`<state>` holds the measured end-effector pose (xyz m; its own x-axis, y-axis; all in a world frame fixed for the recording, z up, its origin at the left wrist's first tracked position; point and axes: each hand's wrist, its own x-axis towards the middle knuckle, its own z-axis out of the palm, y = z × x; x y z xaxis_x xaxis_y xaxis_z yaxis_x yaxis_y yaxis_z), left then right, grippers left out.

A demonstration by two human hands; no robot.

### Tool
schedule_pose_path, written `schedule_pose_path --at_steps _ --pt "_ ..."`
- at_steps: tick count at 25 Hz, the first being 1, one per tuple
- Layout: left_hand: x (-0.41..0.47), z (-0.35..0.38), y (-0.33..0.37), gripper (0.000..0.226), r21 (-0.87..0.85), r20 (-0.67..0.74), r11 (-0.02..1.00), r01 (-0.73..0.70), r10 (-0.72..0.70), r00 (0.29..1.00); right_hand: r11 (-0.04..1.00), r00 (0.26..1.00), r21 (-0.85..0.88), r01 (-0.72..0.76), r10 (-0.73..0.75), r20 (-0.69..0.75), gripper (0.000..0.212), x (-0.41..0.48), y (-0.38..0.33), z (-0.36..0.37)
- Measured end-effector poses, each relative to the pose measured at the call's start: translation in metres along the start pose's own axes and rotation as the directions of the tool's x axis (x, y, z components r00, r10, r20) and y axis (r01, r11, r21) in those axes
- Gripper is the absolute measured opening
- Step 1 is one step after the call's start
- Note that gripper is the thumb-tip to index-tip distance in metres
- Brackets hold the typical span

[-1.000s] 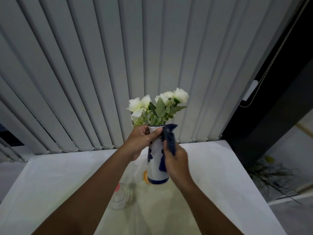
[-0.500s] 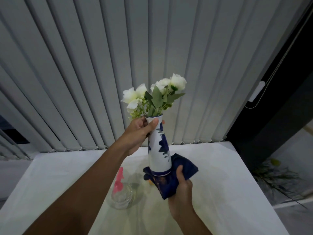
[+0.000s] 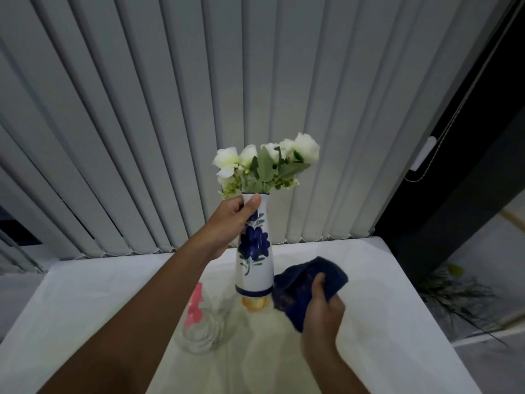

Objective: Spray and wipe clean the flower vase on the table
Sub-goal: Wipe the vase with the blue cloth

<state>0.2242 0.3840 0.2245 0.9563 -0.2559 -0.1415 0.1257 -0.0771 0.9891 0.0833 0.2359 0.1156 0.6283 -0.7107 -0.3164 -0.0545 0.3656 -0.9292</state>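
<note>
A tall white vase with a blue flower pattern and a blue band at its base holds white flowers. My left hand grips its neck and keeps it upright, lifted above the table. My right hand clutches a bunched dark blue cloth just right of the vase's base, apart from the vase. A clear spray bottle with a pink top stands on the table below my left forearm.
A small orange object sits on the table under the vase's base. Grey vertical blinds hang close behind the table. A dark wall and a plant on the floor lie to the right.
The cloth went from the vase's upper body down to its base, then off to the right, clear of the vase. My left hand has kept its hold on the neck.
</note>
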Motion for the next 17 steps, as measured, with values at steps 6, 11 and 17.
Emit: schedule_pose_path --at_steps 6,11,17 --pt "-0.007 0.014 -0.009 0.025 0.005 0.036 0.999 -0.031 0.031 0.999 0.871 0.827 -0.217 0.441 -0.301 0.474 0.022 0.010 -0.044 0.049" --pt "-0.001 0.020 -0.004 0.025 -0.045 -0.068 0.997 -0.068 0.064 0.996 0.300 0.271 -0.123 0.946 -0.521 0.809 0.076 -0.003 0.011 0.012" --pt "0.005 0.012 -0.010 0.030 0.016 -0.107 0.996 -0.088 0.089 0.990 0.107 0.080 -0.043 0.993 -0.367 0.927 0.072 0.010 0.016 -0.002"
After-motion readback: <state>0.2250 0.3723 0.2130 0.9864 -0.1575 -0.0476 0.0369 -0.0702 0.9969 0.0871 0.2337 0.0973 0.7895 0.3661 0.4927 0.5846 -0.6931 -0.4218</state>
